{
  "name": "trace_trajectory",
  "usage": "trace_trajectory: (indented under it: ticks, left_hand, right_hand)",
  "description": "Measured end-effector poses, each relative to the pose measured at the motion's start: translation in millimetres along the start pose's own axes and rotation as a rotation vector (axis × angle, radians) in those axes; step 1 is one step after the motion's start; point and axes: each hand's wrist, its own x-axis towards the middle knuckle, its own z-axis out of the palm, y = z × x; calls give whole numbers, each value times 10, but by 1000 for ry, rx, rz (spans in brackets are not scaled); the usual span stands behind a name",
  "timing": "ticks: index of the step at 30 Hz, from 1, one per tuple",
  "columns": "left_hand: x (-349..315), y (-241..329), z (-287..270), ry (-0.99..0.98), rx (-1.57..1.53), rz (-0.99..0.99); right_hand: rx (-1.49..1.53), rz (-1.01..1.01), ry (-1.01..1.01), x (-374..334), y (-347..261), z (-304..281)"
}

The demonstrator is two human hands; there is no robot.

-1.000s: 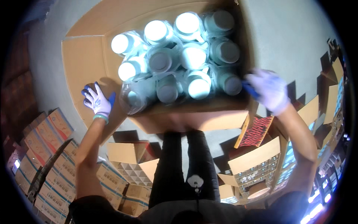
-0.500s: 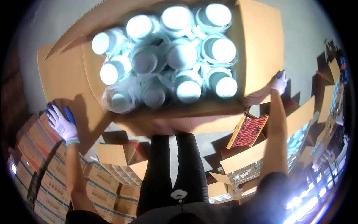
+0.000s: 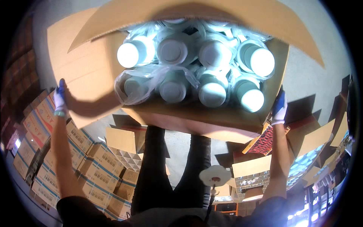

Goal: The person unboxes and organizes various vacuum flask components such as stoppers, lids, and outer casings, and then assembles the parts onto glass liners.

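Observation:
In front of me a large open cardboard box (image 3: 196, 119) holds several white mug-like cylinders (image 3: 172, 52), some with clear plastic bags (image 3: 138, 90) around them. Its far flap (image 3: 211, 11) rises and leans over the back row, hiding part of it. My left hand (image 3: 59, 100), in a white and blue glove, is at the outer edge of the spread left flap (image 3: 85, 64); its fingers look straight and are seen edge-on. My right hand (image 3: 280, 108), gloved alike, lies along the outside of the box's right wall with its fingers stretched out.
Stacked closed cartons (image 3: 100, 174) stand at the lower left. An open carton with dividers (image 3: 126, 159) is near my legs. To the right are a red and black patterned piece (image 3: 261, 142) and more open cartons (image 3: 255, 174). A white disc-shaped object (image 3: 215, 176) hangs before my legs.
The far flap has come up over the back rows. My right hand has moved down from the right flap to the box's side, and that flap no longer shows. My left hand has turned edge-on.

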Motion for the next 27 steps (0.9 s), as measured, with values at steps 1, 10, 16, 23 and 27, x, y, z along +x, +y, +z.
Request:
trace_trajectory:
  ticks: [1,10,16,23,27]
  left_hand:
    - [419,-496,-164,290,138,395]
    - [423,-856,2922,-437,-670,-284]
    - [385,712,2565,-220,-65,901]
    - [1255,1882,1653,-773,130,1120]
    - [2014,2783,2188,-583,-3,687]
  right_hand:
    - [-49,-108,-92,65,191,49]
    - [-948,-598,385,-90,585,105]
    - [-1078,-517,474,-206,503,76]
    - [-1209,-421,527,-7,522,244]
    - [-1198,-397,597,-199,413,222]
